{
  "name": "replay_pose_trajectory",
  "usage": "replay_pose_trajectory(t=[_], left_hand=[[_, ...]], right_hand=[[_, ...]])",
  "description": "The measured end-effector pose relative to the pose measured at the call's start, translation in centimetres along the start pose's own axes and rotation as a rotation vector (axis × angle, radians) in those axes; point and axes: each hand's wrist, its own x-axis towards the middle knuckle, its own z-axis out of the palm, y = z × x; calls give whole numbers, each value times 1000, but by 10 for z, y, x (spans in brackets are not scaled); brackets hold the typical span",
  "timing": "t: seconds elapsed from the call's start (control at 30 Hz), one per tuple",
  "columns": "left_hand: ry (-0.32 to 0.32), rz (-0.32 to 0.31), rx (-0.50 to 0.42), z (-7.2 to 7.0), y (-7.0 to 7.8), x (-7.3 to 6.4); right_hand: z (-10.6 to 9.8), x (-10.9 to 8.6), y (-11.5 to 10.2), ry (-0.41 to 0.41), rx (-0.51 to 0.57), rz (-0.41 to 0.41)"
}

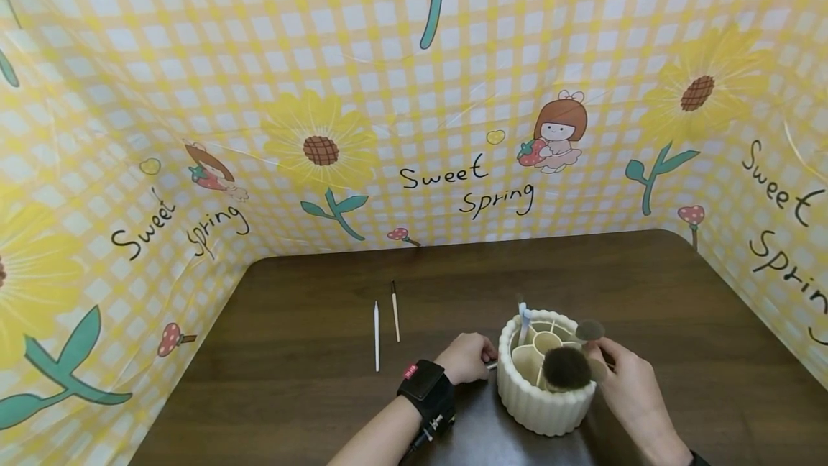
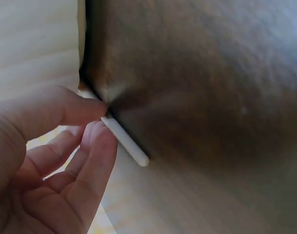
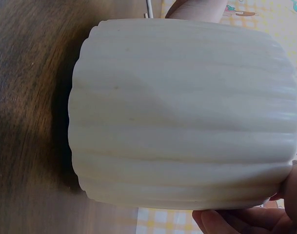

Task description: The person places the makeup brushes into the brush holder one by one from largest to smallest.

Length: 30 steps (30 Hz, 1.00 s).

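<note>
A cream, ribbed brush holder with inner compartments stands upright on the table. Fluffy makeup brushes stick out of it, among them a large dark brush and a smaller greyish brush; a slim pale blue and white piece leans at its back left. My left hand is at the holder's left side, pinching a thin white stick between thumb and fingers close to the wall. On the opposite side, my right hand grips the holder by its upper rim, fingers against the ribbed outside.
Left of the holder, a white pencil-like stick and a thin brush with a light handle lie on the dark wooden table. A yellow checked cloth rises along the table's back and sides.
</note>
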Motion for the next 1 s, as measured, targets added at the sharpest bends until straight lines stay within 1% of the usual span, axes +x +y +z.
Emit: replay_pose_trajectory(t=[0.23,0.37,0.5,0.57,0.6,0.7,0.73,0.8,0.83,0.93,0.97,1.0], left_hand=[[39,-12,3,-4,-7,0],[81,-31,1,-2,-10,3],[131,-58,-24,2,-11,6],[157,-58,-32,4,-11,8],[169,-56,-37,5,-11,10],[210,-20,-17,8,-13,14],[238,24,5,15,-21,20],[258,47,15,18,-23,23],[268,57,21,18,-23,24],[270,34,44,19,-18,26],[254,-2,36,13,-8,21],[252,-11,44,13,-6,22]], right_hand=[[0,0,0,-9,0,10],[-1,1,0,-22,2,18],[-1,0,0,-34,3,21],[-1,0,0,-37,4,22],[-1,0,0,-36,3,21],[0,0,0,-30,1,12],[0,1,0,-23,0,9],[0,1,0,-12,-2,1],[0,0,0,-10,-2,-1],[0,0,-1,-5,-1,-1],[0,0,-1,-7,0,0],[0,-1,0,-8,-1,1]])
